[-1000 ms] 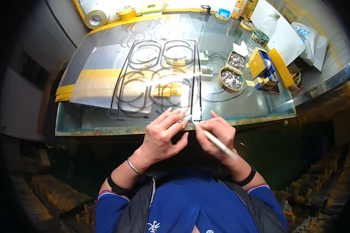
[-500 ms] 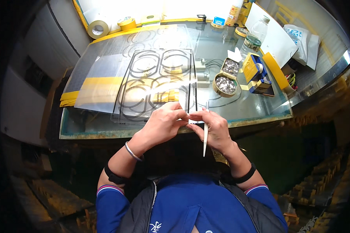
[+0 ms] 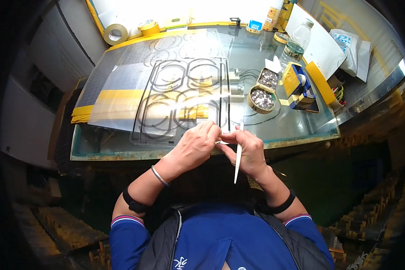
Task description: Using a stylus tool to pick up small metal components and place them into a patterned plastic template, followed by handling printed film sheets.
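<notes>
My left hand (image 3: 200, 140) is closed in a pinch at the near edge of the glass table. What its fingertips hold is too small and hidden to make out. My right hand (image 3: 251, 150) meets it there, thumb and forefinger bent toward the same spot. Held in the right hand is a slim white tapered stick (image 3: 238, 167), its narrow end pointing down toward me. Just beyond both hands lies a clear film sheet (image 3: 141, 139) printed with black rounded outlines. Its near right corner is partly hidden by the hands.
Right of the film stand two open tins (image 3: 262, 99) of small silvery bits. Farther right are a blue-and-yellow tape dispenser (image 3: 297, 83), a glass jar (image 3: 294, 51) and a clear bottle (image 3: 302, 31). Tape rolls (image 3: 116, 34) stand at the back left, by a bright light panel (image 3: 211, 12).
My left hand has turned a little, its fingers now more upright and bunched over the pinch. The black strip seen between the hands no longer shows. The right hand keeps the white stick.
</notes>
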The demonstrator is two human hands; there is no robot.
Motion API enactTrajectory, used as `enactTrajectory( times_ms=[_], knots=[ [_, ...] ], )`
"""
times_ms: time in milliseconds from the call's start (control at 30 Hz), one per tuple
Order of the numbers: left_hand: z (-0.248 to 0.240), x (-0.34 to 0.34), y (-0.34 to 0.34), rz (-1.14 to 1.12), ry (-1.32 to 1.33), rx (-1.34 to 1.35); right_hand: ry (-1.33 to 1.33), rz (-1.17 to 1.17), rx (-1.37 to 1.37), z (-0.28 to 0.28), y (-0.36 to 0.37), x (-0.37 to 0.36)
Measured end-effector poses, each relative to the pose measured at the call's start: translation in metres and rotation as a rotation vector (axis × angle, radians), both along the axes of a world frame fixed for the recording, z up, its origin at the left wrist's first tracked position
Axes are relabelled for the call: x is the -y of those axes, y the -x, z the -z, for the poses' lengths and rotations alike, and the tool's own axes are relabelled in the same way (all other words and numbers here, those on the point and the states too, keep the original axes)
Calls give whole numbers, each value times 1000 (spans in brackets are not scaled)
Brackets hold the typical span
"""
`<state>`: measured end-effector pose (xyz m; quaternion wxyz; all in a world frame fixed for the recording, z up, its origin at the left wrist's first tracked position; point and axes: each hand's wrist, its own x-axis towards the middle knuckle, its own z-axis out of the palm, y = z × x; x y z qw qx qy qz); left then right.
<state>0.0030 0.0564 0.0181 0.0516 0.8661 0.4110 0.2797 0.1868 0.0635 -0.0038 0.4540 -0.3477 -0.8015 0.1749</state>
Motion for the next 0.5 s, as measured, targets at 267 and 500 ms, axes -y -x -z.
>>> enactTrajectory(
  times_ms=[267, 500],
  knots=[
    [7, 28, 10, -129, 168, 280, 9, -22, -45, -1, 0, 0],
    [10, 47, 1, -125, -152, 104, -7, -20, -29, 0, 1, 0]
  ],
)
